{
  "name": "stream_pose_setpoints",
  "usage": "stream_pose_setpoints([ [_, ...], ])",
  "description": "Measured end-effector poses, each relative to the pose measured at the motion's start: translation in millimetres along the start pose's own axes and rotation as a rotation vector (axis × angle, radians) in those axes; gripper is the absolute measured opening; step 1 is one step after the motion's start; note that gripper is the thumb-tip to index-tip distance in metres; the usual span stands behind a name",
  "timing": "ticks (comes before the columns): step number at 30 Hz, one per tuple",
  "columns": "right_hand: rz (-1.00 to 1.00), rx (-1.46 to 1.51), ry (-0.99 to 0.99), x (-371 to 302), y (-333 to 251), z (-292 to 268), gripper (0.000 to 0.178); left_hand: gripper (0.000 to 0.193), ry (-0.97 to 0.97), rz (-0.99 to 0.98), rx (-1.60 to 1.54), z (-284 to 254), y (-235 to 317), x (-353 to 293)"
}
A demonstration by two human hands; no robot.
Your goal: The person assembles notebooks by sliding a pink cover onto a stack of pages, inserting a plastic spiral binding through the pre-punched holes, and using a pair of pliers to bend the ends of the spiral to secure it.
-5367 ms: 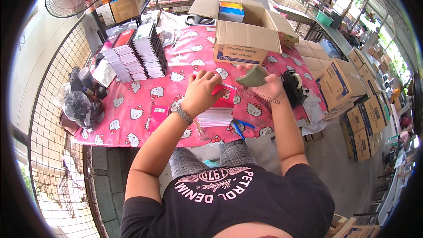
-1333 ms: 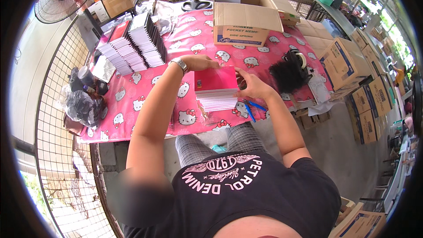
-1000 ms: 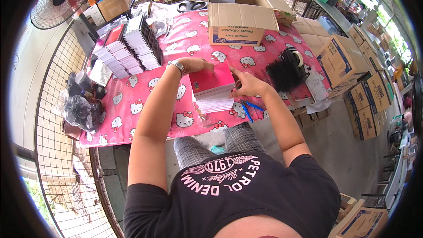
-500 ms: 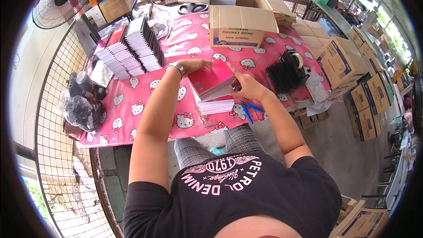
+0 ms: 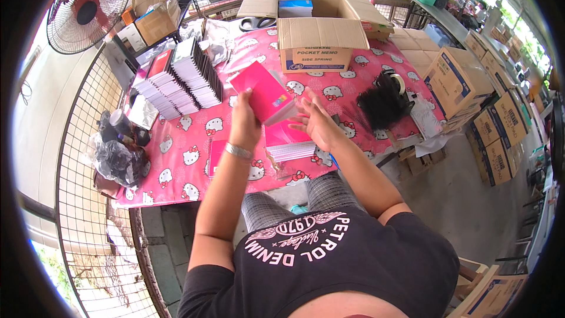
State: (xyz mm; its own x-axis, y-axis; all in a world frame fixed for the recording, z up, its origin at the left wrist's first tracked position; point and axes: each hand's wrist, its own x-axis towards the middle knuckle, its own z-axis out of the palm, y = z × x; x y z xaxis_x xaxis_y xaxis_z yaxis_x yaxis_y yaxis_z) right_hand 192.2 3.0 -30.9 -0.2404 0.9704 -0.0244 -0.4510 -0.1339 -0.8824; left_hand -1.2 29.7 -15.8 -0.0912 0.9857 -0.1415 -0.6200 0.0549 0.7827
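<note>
My left hand (image 5: 246, 119) grips a small bundle of pink notebooks (image 5: 262, 91), tilted and raised above the table, thumb over the cover. Just right of the bundle, my right hand (image 5: 316, 122) has its fingers spread and holds nothing. Below them a stack of pink-covered notebooks (image 5: 291, 151) rests on the table, its white page edges facing me. Another pink notebook (image 5: 216, 156) lies beside my left wrist, partly hidden by the forearm. Only a bit of a blue-handled tool (image 5: 334, 161) shows by my right forearm.
Tall stacks of notebooks (image 5: 197, 76) stand at the left on the pink patterned tablecloth (image 5: 235, 191). An open cardboard box (image 5: 316, 59) with books inside is at the back. At the right are a heap of black bristle-like strands (image 5: 376, 103) and a tape dispenser (image 5: 393, 79). Black plastic bags (image 5: 120, 156) sit at the left edge.
My left hand has lifted the bundle off the stack, up and leftward, and turned it. My right hand has come off the notebooks and spread its fingers. The view has shifted slightly.
</note>
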Motion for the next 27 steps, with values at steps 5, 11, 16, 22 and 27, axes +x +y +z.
stream_pose_setpoints([
  [5, 0.124, -0.195, -0.015, 13.2, -26.4, -3.0, 0.074, 0.048, 0.188, 0.436, 0.444, -19.8, -52.7, -50.6],
  [11, 0.372, -0.456, -0.139, 40.9, -26.8, -45.5, 0.039, 0.072, -0.143, 0.959, 1.583, -3.5, -38.8, -87.2],
  [16, -0.074, -1.036, -0.116, 65.3, -33.1, -54.6, 0.028, 0.031, -0.326, 1.174, 1.768, -12.3, -33.9, -70.0],
  [22, -0.088, -1.726, 0.632, 68.6, 29.4, -230.2, 0.029, 0.020, -0.556, 0.896, 1.786, 16.9, -13.4, -54.1],
  [27, -0.107, -1.840, 0.456, 28.1, 74.5, -250.3, 0.032, 0.022, -0.630, 0.646, 1.792, 15.3, 12.5, -41.1],
])
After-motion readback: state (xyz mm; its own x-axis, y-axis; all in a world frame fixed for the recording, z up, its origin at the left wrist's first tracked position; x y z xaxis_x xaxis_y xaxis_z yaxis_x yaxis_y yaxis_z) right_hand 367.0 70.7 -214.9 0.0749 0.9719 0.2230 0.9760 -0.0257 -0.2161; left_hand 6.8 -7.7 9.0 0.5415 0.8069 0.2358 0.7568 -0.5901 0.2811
